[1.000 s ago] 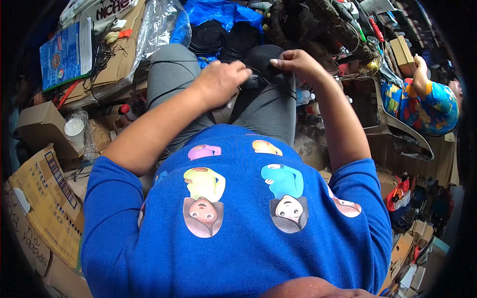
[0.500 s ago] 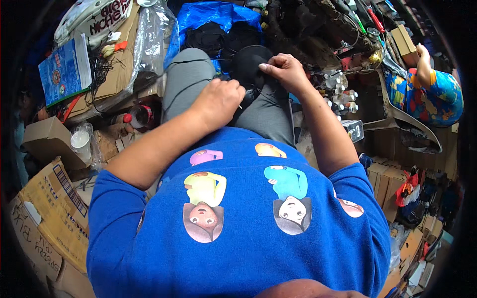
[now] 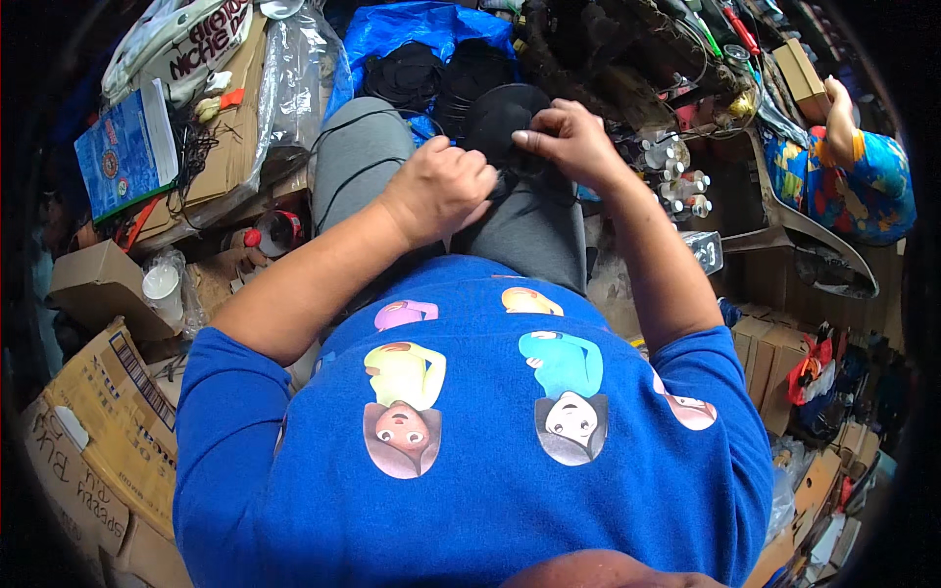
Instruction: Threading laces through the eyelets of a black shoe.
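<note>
Both hands lifted slightly since earlier; left hand (image 3: 443, 186), right hand (image 3: 569, 142) pinch black pad (image 3: 500, 118).

Far left: flat brown cardboard sheet (image 3: 211, 157) with a blue printed booklet (image 3: 125, 157) beside it and a crumpled clear plastic bag (image 3: 289, 83) on its right edge. Far centre: blue plastic sheet (image 3: 417, 29) under black coiled bands (image 3: 407, 73). Left: white paper cup (image 3: 162, 286) by a small brown box (image 3: 93, 284). Near left: stacked brown cartons (image 3: 93, 441). Right: cluster of small white tubes (image 3: 676, 181), possibly bottles. Far right: another person in a colourful patterned top (image 3: 863, 186).
</note>
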`<state>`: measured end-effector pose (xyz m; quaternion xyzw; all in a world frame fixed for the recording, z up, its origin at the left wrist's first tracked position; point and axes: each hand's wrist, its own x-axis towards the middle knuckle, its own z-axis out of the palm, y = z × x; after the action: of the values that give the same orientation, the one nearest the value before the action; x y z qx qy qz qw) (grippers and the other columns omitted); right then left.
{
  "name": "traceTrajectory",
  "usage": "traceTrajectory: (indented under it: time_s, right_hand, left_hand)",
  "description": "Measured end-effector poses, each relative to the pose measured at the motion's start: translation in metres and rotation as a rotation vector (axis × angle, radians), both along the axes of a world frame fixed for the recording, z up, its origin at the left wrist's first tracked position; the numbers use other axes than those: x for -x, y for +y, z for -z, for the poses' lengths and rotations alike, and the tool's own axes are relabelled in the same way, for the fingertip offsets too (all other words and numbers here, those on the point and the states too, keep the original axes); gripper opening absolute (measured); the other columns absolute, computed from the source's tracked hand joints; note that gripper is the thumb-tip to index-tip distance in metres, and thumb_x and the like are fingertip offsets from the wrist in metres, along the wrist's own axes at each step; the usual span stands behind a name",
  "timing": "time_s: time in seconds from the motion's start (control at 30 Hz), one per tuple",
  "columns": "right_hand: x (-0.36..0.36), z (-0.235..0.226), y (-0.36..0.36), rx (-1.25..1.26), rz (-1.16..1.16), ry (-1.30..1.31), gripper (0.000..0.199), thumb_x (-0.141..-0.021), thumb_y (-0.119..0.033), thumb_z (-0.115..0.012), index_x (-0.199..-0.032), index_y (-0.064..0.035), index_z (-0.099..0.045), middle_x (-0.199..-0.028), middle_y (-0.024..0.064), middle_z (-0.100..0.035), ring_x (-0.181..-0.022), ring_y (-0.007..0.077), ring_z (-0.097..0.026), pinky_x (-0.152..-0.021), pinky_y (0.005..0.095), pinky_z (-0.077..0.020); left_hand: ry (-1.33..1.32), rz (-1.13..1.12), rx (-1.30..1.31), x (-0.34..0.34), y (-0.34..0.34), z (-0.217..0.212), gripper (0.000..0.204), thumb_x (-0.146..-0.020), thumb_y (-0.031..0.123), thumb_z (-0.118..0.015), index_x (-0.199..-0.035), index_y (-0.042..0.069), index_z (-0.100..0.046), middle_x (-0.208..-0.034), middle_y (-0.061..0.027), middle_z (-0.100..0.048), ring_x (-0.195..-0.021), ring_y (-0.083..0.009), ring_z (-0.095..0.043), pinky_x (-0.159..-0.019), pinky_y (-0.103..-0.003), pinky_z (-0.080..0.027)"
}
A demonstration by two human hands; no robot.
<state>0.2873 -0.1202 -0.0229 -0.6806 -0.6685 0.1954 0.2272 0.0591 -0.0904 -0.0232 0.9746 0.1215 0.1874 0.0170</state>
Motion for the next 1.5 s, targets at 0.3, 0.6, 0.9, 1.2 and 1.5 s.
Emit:
traceTrajectory:
  time_s: [0.3,0.6,0.9,1.2,1.5]
  right_hand:
    - [0.007,-0.008,0.009,0.096,0.006,0.232,0.027,-0.076,-0.021,-0.075,-0.092,-0.0020,-0.066,-0.078,0.0035,-0.056,-0.072,0.0119,-0.054,-0.068,0.0256,-0.0450]
    - [0.009,-0.031,-0.008,0.051,-0.375,-0.160,0.030,-0.080,-0.032,-0.065,-0.084,-0.0022,-0.065,-0.082,0.0164,-0.063,-0.077,0.0339,-0.062,-0.067,0.0420,-0.0485]
    - [-0.014,-0.062,-0.037,0.201,-0.207,0.148,0.021,-0.082,-0.019,-0.065,-0.079,0.0015,-0.061,-0.070,0.0111,-0.053,-0.065,0.0197,-0.054,-0.060,0.0318,-0.0436]
    - [-0.001,-0.039,-0.032,0.122,-0.131,0.026,0.021,-0.076,-0.007,-0.068,-0.096,-0.0113,-0.071,-0.079,0.0091,-0.058,-0.072,0.0229,-0.060,-0.065,0.0338,-0.0483]
    - [0.011,-0.044,-0.020,0.049,-0.196,-0.216,0.016,-0.073,-0.014,-0.065,-0.088,-0.0119,-0.071,-0.078,0.0118,-0.062,-0.075,0.0298,-0.062,-0.069,0.0390,-0.0487]
  left_hand:
    - [0.031,-0.067,0.215,-0.011,-0.007,-0.007,0.026,-0.072,0.028,-0.072,-0.075,0.006,-0.059,-0.073,-0.0094,-0.060,-0.071,-0.0264,-0.060,-0.069,-0.035,-0.047]
    - [-0.217,-0.080,0.766,-0.042,0.061,0.018,0.032,-0.078,0.020,-0.066,-0.107,0.007,-0.063,-0.113,-0.0133,-0.054,-0.110,-0.0275,-0.051,-0.097,-0.036,-0.041]
    - [-0.183,-0.078,0.889,-0.050,0.064,0.036,0.040,-0.078,0.023,-0.067,-0.114,0.009,-0.058,-0.117,-0.0122,-0.050,-0.117,-0.0276,-0.045,-0.102,-0.036,-0.035]
    - [0.028,0.113,0.885,-0.057,0.099,0.011,0.023,-0.075,0.012,-0.070,-0.096,0.006,-0.063,-0.098,-0.0058,-0.058,-0.096,-0.0184,-0.057,-0.087,-0.031,-0.045]
    - [0.122,0.176,1.108,-0.058,0.103,0.008,0.022,-0.077,0.009,-0.068,-0.099,0.007,-0.068,-0.094,-0.0064,-0.059,-0.093,-0.0189,-0.058,-0.085,-0.030,-0.046]
